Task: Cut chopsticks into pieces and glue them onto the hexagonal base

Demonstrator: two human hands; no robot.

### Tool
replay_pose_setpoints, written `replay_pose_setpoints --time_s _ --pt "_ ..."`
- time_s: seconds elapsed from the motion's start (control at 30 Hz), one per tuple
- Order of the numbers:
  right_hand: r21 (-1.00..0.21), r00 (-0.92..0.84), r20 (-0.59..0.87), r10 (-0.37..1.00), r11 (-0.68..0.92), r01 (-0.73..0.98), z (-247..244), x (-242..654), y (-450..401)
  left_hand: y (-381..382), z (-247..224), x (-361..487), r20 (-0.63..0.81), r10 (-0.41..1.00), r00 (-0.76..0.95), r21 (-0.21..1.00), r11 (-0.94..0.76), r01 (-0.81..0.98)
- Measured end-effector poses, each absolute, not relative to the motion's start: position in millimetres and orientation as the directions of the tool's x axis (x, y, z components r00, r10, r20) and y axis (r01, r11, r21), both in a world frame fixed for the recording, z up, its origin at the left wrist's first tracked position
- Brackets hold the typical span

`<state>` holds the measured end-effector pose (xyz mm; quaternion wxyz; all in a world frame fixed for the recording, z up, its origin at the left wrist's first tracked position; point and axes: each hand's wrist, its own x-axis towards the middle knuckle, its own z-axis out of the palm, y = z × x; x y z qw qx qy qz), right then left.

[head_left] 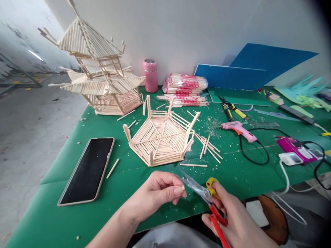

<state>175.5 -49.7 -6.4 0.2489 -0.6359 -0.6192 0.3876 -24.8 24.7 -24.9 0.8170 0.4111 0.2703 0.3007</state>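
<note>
My left hand (165,189) is closed in a pinch at the table's near edge, with the pale tip of a small wooden piece showing between thumb and fingers. To its right, my right hand (227,213) holds scissors (198,187) with red and yellow handles, the blades pointing up and left close beside my left fingertips. Just beyond both hands lies a hexagonal stick base (160,137) with short posts at its corners. Loose cut sticks (210,148) are scattered to the base's right, and a single stick (113,168) lies to its left.
A tiered stick pagoda (103,75) stands back left. A phone (86,172) lies at left. Behind are a pink bottle (150,76) and wrapped stick bundles (184,86). Pliers (232,110), a pink glue gun (239,130) and a corded power strip (297,150) lie at right.
</note>
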Motion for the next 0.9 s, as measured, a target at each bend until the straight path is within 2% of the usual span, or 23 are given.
replay_pose_setpoints --time_s 0.17,0.27,0.7,0.9 --pt "-0.615 -0.082 -0.167 0.983 -0.039 0.788 -3.1 181.8 -50.4 27.2 -21.1 -26.2 -0.146 0.72 0.678 0.825 0.467 -0.319" --pt "-0.55 -0.117 -0.154 0.981 0.014 0.835 -1.9 183.9 -49.8 28.8 -17.8 -27.4 -0.136 0.711 0.69 0.854 0.437 -0.283" --pt "-0.516 -0.22 -0.131 0.967 0.123 0.848 -13.1 191.1 -50.6 33.4 -10.9 -30.3 -0.107 0.691 0.715 0.928 0.328 -0.178" --pt "-0.503 -0.205 -0.14 0.969 0.109 0.858 -16.3 191.5 -50.8 34.5 -5.7 -30.8 -0.105 0.675 0.73 0.947 0.292 -0.134"
